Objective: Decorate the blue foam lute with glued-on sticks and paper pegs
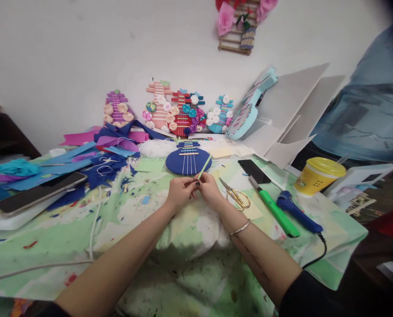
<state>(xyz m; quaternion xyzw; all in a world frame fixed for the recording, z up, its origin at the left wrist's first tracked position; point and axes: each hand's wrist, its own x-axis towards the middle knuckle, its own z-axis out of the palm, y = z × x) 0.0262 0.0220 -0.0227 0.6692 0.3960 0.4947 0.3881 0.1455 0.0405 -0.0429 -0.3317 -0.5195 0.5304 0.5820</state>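
Note:
Both hands meet near the middle of the table, just in front of a dark blue oval lute-shaped craft (pixel 173 162) with white strings and a short pegged neck. Between pinched fingertips, my right hand (pixel 209 189) grips a thin pale green strip (pixel 205 165), which slants up and to the right over the oval's edge. My left hand (pixel 179 192) is closed, its fingertips against the strip's lower end and touching the right fingers. Gold scissors (pixel 239 197) lie to the right of my right hand, partly on pale yellow paper.
A green cutter (pixel 279 213), a blue glue gun (pixel 297 212), a black phone (pixel 254 171) and a yellow tub (pixel 318 176) are at the right. Coloured paper and another phone (pixel 41 193) lie left, with a white cable (pixel 92 220). Finished lutes (pixel 183 116) lean against the wall.

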